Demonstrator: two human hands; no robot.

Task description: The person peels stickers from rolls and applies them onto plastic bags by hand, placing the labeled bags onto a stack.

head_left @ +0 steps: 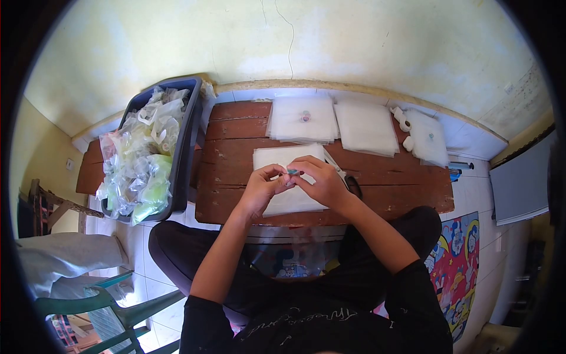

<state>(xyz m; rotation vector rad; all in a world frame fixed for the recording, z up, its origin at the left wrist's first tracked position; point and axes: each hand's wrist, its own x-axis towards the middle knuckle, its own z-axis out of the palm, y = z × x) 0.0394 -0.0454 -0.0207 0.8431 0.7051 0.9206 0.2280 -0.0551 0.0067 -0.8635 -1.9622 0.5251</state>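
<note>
**A teal piece pinched above the table**

Over the table's near side, the left hand and right hand each have the grip pinching the teal piece. They partly cover a sheet stack and scissors. Three more stacks line the table's far side, white rolls by the rightmost. Left of the table, a tub holds plastic bags; off its near right corner lies a cartoon mat. Script on the shirt, near the table, is too unclear to read.
</note>
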